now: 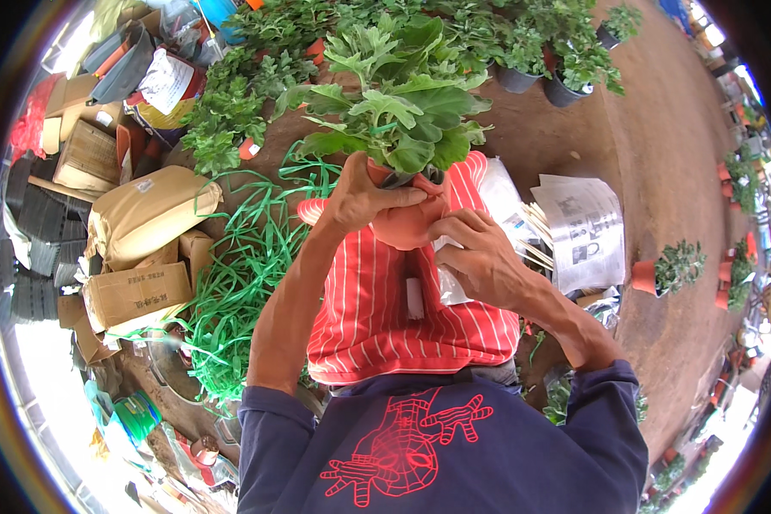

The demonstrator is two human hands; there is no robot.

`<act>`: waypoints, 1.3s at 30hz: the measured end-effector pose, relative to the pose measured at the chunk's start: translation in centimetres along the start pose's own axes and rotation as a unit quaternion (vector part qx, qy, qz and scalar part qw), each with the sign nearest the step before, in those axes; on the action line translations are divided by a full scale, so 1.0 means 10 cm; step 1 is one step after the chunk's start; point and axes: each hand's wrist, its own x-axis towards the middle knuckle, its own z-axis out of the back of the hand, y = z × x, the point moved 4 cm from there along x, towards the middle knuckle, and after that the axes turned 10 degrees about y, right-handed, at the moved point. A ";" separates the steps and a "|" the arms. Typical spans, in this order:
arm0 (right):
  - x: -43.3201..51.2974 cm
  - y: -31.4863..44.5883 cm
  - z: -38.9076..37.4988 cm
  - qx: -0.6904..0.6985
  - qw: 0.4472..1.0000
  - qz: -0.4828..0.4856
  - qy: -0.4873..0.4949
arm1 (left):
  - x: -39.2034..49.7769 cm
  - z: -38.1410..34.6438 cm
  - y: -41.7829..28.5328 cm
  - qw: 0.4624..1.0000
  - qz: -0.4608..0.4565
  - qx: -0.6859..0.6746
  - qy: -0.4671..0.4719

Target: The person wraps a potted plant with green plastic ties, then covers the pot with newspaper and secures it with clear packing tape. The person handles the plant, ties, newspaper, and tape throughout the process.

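Observation:
A leafy green potted plant (411, 109) is held up over my lap, with a thin green tie around its stems. My left hand (360, 196) grips the rim of its terracotta-coloured plastic pot (401, 225), the thumb lying across the front. The pot looks tilted, and its base faces me. Against the pot's right side are the curled fingers of my right hand (472, 250). A whitish, translucent sheet (451, 289) shows between and below those fingers; what it is cannot be made out. Beneath both hands lies red-and-white striped cloth (366, 308) over my lap.
Green plastic ribbon (244, 283) is heaped at left, beside cardboard boxes (138, 295) and a brown paper package (151, 209). At right lie thin wooden sticks (536, 234) and a printed plastic sheet (584, 231). Several potted plants (520, 54) stand ahead; another pot (644, 276) lies right.

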 end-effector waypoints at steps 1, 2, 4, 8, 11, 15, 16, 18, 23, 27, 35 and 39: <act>0.05 -0.01 0.00 0.004 1.000 -0.011 0.007 | 0.00 0.00 -0.01 1.000 -0.004 -0.004 0.000; 0.09 -0.03 -0.01 0.008 1.000 -0.023 0.014 | -0.01 0.00 -0.02 1.000 -0.013 -0.006 -0.001; 0.17 -0.06 0.02 0.014 0.999 -0.041 -0.002 | -0.01 0.00 -0.01 1.000 -0.006 -0.006 0.000; 0.33 -0.10 0.03 -0.013 0.990 -0.069 -0.120 | -0.03 -0.02 0.01 0.999 0.022 -0.020 0.018; 0.40 -0.11 -0.01 0.006 0.974 -0.126 -0.190 | -0.04 0.00 0.01 0.998 0.004 -0.059 0.010; 0.44 -0.12 -0.06 0.023 0.957 -0.155 -0.244 | -0.03 0.01 0.04 0.999 -0.001 -0.050 0.013; 0.44 -0.13 -0.08 0.041 0.954 -0.167 -0.245 | -0.03 0.02 0.05 0.998 -0.005 -0.055 0.008; 0.43 -0.16 -0.09 0.077 0.946 -0.190 -0.251 | -0.02 0.03 0.07 0.997 -0.015 -0.070 0.015; 0.44 -0.15 -0.13 0.103 0.944 -0.198 -0.245 | -0.03 0.04 0.12 0.993 -0.010 -0.113 0.043; 0.40 -0.15 -0.15 0.196 0.904 -0.219 -0.310 | -0.08 0.05 0.16 0.994 0.014 -0.099 0.035; 0.46 -0.24 -0.07 0.232 0.895 -0.287 -0.252 | -0.07 0.04 0.14 0.989 -0.004 -0.143 0.026; 0.44 -0.31 -0.01 0.289 0.880 -0.282 -0.251 | -0.10 0.01 0.11 0.995 -0.005 -0.099 0.029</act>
